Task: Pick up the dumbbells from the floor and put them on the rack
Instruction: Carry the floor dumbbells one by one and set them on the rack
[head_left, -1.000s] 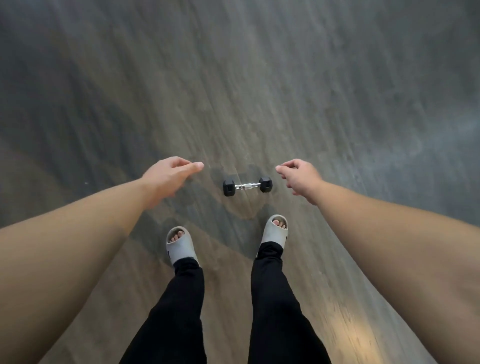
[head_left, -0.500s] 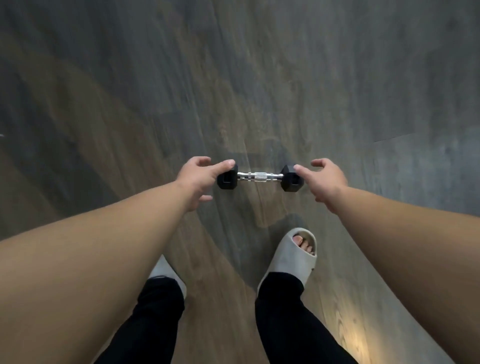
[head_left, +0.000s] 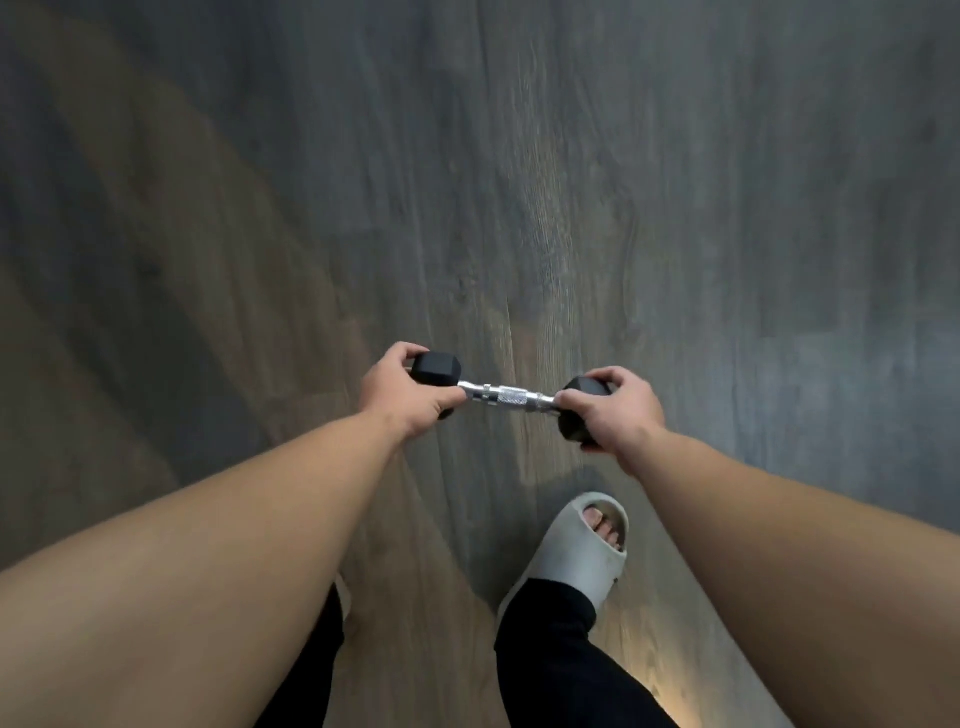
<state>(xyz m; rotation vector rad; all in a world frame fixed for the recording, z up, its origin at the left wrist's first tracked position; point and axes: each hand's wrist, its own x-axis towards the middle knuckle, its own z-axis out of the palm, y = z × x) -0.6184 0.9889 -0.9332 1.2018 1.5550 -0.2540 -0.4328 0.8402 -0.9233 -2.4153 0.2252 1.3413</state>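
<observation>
One small dumbbell with black hexagonal heads and a knurled silver handle sits in the middle of the view, held crosswise over the floor. My left hand wraps its left head, thumb reaching the handle. My right hand grips its right head, mostly covering it. The dumbbell tilts slightly, right end lower. No rack is in view.
Grey-brown wood-grain floor fills the view. My right foot in a pale open-toed slide stands just below the dumbbell. Black trouser legs show at the bottom; the left foot is mostly hidden under my left forearm.
Both hands went from apart and empty, to touching the dumbbell's ends, to closed around its heads. The view has come closer to the dumbbell, and the left foot slid out of sight.
</observation>
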